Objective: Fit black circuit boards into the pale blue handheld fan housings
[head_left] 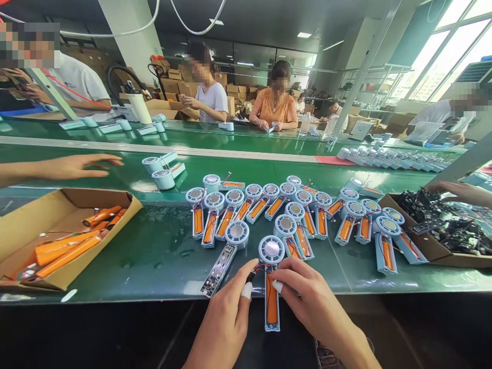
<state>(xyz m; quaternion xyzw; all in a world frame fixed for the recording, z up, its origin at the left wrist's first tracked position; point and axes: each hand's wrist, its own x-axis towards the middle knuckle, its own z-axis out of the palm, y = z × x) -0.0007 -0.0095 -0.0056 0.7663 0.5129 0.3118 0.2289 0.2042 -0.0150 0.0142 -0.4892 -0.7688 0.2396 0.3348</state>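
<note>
A light blue fan unit (272, 297) with a round head and an orange battery in its handle lies at the bench's front edge, its handle sticking out past the edge. On its left side, my left hand (226, 312) pinches a small black part by the red wires, thumb and forefinger closed. My right hand (317, 294) has its fingers closed at the handle's right edge, near the wires. A fan with a circuit board (218, 270) over its handle lies left of my hands. Several more fans (234, 197) with open handles stand behind.
A cardboard box (126, 205) with orange batteries is at the left. Another box (461, 259) of black parts is at the right, another person's hand (457, 192) over it. An arm (61, 168) reaches in from the left. People sit across the green belt (249, 169).
</note>
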